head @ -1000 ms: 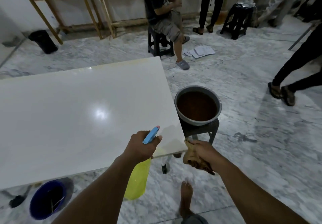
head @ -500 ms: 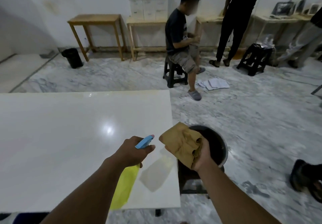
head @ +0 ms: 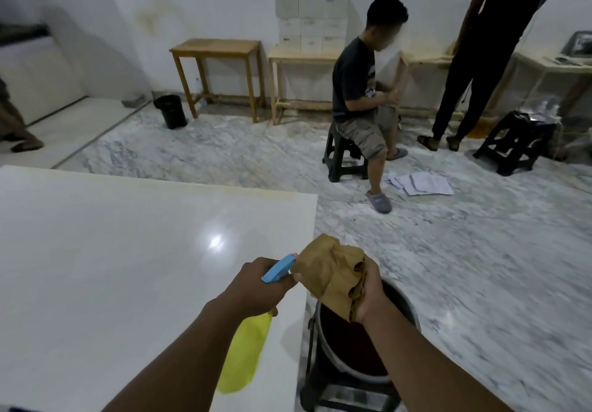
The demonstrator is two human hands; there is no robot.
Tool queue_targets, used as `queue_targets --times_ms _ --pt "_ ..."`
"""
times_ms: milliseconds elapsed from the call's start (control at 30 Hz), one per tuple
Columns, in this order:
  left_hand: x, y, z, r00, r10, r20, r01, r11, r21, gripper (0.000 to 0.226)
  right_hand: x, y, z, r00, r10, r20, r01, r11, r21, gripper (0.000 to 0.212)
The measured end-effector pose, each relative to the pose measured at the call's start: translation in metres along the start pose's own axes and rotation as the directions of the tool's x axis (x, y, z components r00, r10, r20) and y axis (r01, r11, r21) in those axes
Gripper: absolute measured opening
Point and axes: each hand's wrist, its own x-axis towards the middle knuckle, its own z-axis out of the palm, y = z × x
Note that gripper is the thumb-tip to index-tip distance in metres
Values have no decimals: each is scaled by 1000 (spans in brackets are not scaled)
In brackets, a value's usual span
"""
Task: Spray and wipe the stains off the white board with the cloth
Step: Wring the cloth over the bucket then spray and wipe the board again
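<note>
The left hand (head: 256, 286) was clenched round the neck of a yellow plastic spray bottle with a blue trigger head (head: 245, 350), over the glossy white board's (head: 112, 267) right edge. The right hand (head: 368, 293) grasped a crumpled brown cloth (head: 326, 270) just beside the nozzle, above a grey metal basin (head: 358, 376).

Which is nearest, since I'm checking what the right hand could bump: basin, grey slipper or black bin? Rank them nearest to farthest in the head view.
From the right hand:
1. Basin, directly beneath it.
2. Grey slipper, straight ahead, mid-room.
3. Black bin, far ahead to the left, at the room's back.
</note>
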Motion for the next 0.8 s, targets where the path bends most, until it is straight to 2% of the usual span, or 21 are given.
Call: queue_targets --times_ms 133,267,300,367,500,700,800 --pt "-10 7 1 1000 -20 7 20 999 28 37 -11 -1 1 999 26 47 -24 999 -39 35" --pt "-29 15 6 1000 -7 -15 7 999 44 39 -34 0 -5 993 -1 116 6 999 -41 49" --pt "-35 17 8 1000 -3 -22 4 999 40 39 -42 0 -5 993 -9 122 15 999 -51 45" --pt "-47 21 15 1000 7 -21 -7 1000 16 39 -54 3 -11 996 -23 87 34 992 -123 35" --pt "-72 28 31 1000 30 3 -30 1000 8 40 -84 8 -31 998 -52 25 56 978 -203 46" --pt "-86 59 51 999 50 -4 -49 998 40 38 -120 -8 -61 990 -134 -51 121 969 -216 49" --pt "-81 83 61 998 65 -5 -64 997 53 40 -133 -33 -68 984 -175 -33 165 966 -199 45"
